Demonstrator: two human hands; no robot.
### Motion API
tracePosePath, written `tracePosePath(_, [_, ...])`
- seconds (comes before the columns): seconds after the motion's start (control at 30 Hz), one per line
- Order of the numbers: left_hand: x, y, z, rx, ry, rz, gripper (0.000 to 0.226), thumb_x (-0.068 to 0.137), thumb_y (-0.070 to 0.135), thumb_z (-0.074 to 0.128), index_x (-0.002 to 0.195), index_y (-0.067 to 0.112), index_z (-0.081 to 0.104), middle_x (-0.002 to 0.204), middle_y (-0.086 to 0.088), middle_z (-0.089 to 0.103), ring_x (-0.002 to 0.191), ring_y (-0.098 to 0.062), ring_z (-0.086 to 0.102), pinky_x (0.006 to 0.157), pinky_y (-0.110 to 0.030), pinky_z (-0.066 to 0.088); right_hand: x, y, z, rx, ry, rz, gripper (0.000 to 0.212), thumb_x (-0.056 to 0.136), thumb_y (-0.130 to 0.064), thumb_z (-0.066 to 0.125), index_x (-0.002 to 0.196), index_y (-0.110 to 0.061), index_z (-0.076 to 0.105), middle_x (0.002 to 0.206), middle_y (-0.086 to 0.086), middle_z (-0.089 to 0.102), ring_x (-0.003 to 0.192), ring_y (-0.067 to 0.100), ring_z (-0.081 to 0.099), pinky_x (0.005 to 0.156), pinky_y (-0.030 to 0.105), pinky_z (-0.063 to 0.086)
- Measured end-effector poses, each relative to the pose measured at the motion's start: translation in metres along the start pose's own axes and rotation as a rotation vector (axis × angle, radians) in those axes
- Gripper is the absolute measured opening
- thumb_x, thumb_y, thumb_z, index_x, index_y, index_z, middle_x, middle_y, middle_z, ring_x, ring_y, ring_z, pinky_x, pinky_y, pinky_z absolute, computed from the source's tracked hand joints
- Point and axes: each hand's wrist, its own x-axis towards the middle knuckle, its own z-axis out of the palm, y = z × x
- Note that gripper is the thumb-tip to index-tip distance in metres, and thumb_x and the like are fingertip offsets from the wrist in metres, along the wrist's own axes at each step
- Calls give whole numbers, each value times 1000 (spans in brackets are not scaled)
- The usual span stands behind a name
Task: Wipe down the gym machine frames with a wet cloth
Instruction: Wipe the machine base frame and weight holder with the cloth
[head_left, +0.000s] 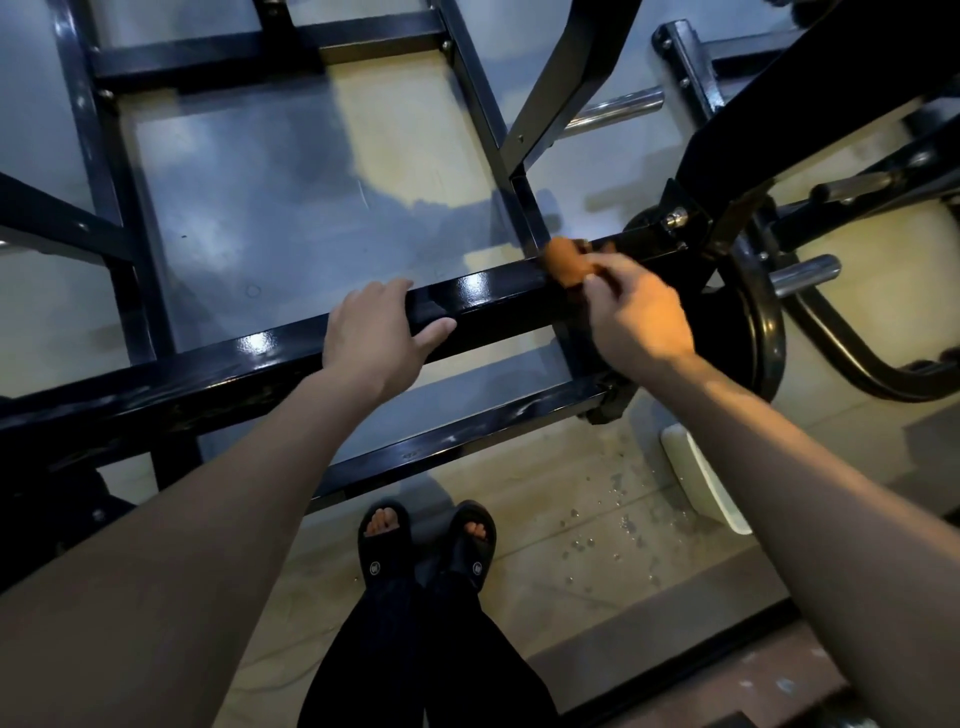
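We see both arms stretched forward and down over a black frame (488, 291), forearms bare. The left hand (379, 332) lies on the top bar, fingers draped over its far edge and thumb along the near face, loosely curved around the bar. The right hand (636, 312) reaches to the joint where an upright meets that bar, its fingers pinching an orange-brown cloth (569, 260) pressed against the metal there; this hand is blurred, so we cannot tell the exact finger placement.

We count two hands, one cloth, two chrome pegs (805, 273) to the right, and two black sandals (384, 540) on the floor below. A white tub (701, 478) sits near the right forearm, with water drops (608, 519) scattered beside it.
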Motion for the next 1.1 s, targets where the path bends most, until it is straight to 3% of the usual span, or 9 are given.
tracePosePath(0.13, [-18,23,-1,-161,208,28,46,99,44,60,135,15,60,131,-9,58,126,-30,48,104,-41,40,-12,6,-24,884,-98,385,20,109,-26,50,127,-24,59,94,8,73,76,21,72,68,33,60])
tracePosePath(0.2, [-27,40,-3,-282,288,102,26,99,34,61,116,16,69,108,-1,66,105,-22,56,90,-35,46,-21,5,-27,1064,-216,462,22,110,-29,47,124,-22,62,93,8,72,74,18,72,63,29,59])
tracePosePath(0.33, [-40,73,-7,-564,124,41,10,98,26,62,97,24,71,77,14,64,74,-5,60,68,-26,47,-34,0,-26,1278,-344,601,28,107,-30,49,130,-16,59,90,10,70,72,17,69,56,26,56])
tracePosePath(0.47, [-47,77,-4,-366,20,277,72,90,18,70,153,37,40,142,5,51,127,-18,46,98,-33,46,-38,1,-29,1346,-467,733,26,99,-20,51,123,-13,58,87,14,68,64,17,64,51,23,53])
tracePosePath(0.57, [-42,72,-2,-97,-49,483,87,82,22,77,155,40,35,169,1,20,150,-31,20,115,-48,34,-38,7,-32,1307,-620,788,35,103,-21,54,137,-18,59,105,17,65,60,18,62,45,24,53])
tracePosePath(0.7, [-38,66,2,-96,-203,484,48,75,36,77,121,29,65,125,4,66,125,-25,51,101,-48,48,-42,8,-32,1347,-641,835,35,96,-28,64,128,-14,66,131,26,61,77,26,71,48,24,56])
tracePosePath(0.83, [-41,61,5,-281,-401,194,26,77,39,80,94,26,65,81,6,68,72,-13,66,69,-35,58,-49,15,-29,1657,-552,715,54,91,-44,66,132,-9,64,137,21,62,113,33,67,79,29,62])
tracePosePath(0.97, [-46,62,4,-581,-529,62,20,84,23,83,96,11,72,79,0,75,70,-13,72,65,-27,58,-47,16,-6,1152,-423,499,7,94,-23,67,98,-18,65,84,-2,61,64,5,54,51,16,43])
tracePosePath(1.1, [-50,65,-3,-758,-637,14,34,90,36,78,112,10,75,99,-1,79,90,-15,76,83,-28,61,-45,13,13,736,-284,235,26,105,-38,55,110,-16,69,103,16,73,97,25,69,84,37,54])
